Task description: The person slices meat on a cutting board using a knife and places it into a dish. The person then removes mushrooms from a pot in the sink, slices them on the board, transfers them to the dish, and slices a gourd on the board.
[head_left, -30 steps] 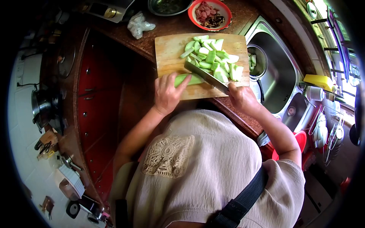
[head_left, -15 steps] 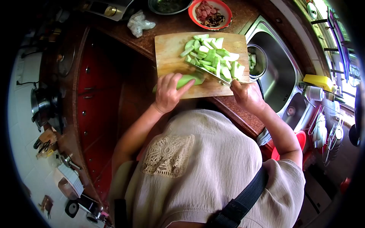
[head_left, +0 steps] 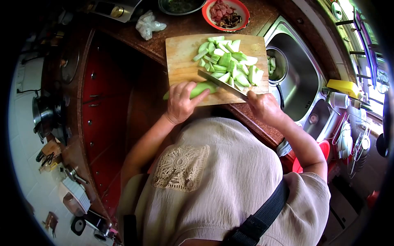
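Note:
A wooden cutting board lies at the counter's edge, its far right part heaped with cut pale-green gourd pieces. My left hand is closed over the uncut length of a green gourd, pressing it on the near part of the board. My right hand grips a kitchen knife by its handle, which the fingers mostly hide. The blade slants across the board, close to the gourd's cut end and beside the heap; whether it touches the gourd I cannot tell.
Right of the board, a steel pot with some pieces stands in the metal sink. Behind the board are a red-rimmed bowl of meat and dark strips, a dark bowl and a plastic bag.
The knife has come away from the heap towards the gourd, and its blade is tilted differently. The left hand keeps its hold on the gourd, barely shifted.

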A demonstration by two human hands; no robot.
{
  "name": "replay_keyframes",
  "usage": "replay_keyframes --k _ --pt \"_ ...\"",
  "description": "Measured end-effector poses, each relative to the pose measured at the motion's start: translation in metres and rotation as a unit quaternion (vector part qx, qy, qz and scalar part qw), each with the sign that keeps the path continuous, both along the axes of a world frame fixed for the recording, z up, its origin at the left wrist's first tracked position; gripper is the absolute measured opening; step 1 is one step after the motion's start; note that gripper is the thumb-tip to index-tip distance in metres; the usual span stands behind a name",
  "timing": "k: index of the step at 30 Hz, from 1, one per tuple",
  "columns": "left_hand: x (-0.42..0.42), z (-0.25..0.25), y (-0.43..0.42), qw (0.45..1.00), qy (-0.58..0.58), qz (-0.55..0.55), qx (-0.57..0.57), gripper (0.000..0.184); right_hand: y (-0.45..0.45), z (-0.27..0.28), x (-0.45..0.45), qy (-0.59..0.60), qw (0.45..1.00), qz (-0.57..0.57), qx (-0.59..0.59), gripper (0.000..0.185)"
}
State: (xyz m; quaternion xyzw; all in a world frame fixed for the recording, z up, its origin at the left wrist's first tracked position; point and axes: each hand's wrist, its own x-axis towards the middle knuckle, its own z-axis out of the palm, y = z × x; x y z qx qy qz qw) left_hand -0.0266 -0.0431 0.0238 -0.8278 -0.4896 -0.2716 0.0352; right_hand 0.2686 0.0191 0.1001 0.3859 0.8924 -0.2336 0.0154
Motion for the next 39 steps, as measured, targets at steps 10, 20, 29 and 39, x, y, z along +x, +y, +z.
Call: replay_keyframes --k 10,20,29,39 --pt "-0.005 0.009 -0.007 0.994 -0.043 0.019 -0.099 0.059 0.0 -0.015 0.004 0.018 0.998 -0.011 0.057 0.011" --pt "-0.002 -0.005 0.01 0.999 -0.039 -0.015 -0.018 0.036 -0.001 0.016 0.017 0.003 0.999 -0.013 0.045 0.01" --pt "-0.004 -0.011 0.007 0.999 -0.033 -0.023 -0.021 0.045 0.002 -0.018 0.002 0.038 0.996 0.018 0.077 0.012" --pt "-0.006 -0.001 -0.003 0.998 -0.024 -0.003 -0.061 0.054 0.007 -0.01 0.003 0.006 0.998 -0.039 0.038 0.008"
